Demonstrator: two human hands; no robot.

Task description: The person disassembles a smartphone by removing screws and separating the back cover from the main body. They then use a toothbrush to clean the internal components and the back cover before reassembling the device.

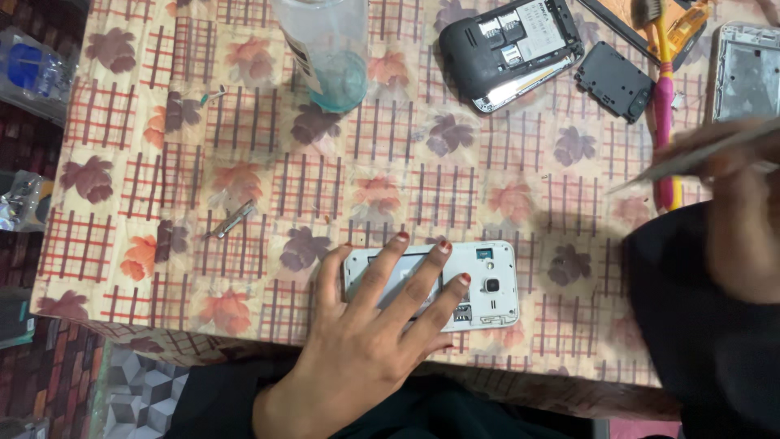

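Note:
My left hand (375,325) lies flat with its fingers spread on a white phone (491,284) that has its back cover off, pressing it to the table near the front edge. My right hand (735,211), in a black sleeve, hovers blurred at the right, pinching a thin grey metal tool (691,158) whose tip points left, above and to the right of the white phone.
The table wears a floral checked cloth (244,179). At the back stand a clear plastic cup (329,53), an opened dark phone (510,50), a black phone part (615,80), a pink toothbrush (665,106) and a grey phone frame (747,73). A small metal piece (231,219) lies at the left.

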